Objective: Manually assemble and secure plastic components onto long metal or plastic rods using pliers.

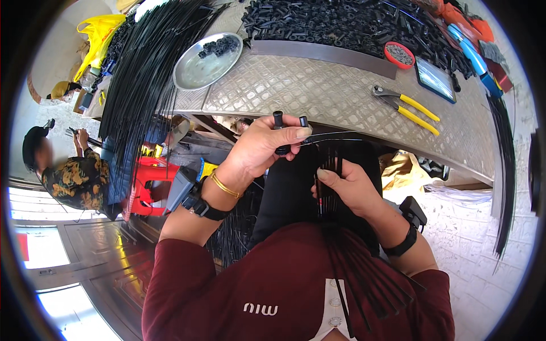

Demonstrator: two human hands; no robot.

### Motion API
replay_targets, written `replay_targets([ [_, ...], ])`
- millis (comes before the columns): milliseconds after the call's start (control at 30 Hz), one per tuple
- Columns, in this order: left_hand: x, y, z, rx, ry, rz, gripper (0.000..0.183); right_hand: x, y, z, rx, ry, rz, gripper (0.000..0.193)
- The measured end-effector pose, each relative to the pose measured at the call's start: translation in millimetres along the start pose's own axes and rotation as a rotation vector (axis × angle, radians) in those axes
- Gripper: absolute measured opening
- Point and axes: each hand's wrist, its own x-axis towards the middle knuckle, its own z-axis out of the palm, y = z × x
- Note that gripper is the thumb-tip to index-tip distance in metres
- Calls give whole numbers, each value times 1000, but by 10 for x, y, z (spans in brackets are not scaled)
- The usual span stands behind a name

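Note:
Over my lap, the fingers of my left hand point(259, 145) are closed around a black ribbed cylindrical piece point(278, 119). A smaller black tube end point(303, 121) pokes up by the left thumb tip. From that thumb a thin wire point(341, 134) stretches to the right; what it joins inside the grip is hidden. To the right and a little lower, my right hand point(357, 190) grips a bundle of thin black rods point(369, 273). Their tips point up toward the table edge, and their other ends fan out across my shirt.
Ahead stands a patterned table point(318, 85) with a heap of black tubular parts point(341, 25) behind a metal strip point(324, 55). On it lie a metal dish point(187, 74), yellow-handled pliers point(406, 108), a red bowl point(399, 55), a tablet point(435, 79) and long black rods point(145, 62). Another person point(71, 170) works at left.

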Motion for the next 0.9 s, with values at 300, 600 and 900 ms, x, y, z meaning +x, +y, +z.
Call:
replay_targets([
  [300, -14, -36, 53, 76, -57, 90, 18, -23, 27, -16, 4, 6, -14, 20],
  [600, -145, -187, 162, 563, -14, 499, 33, -90, 5, 26, -42, 33, -32, 20],
  [900, -165, -139, 319, 450, -69, 466, 40, -116, -28, -24, -97, 40, -21, 24],
])
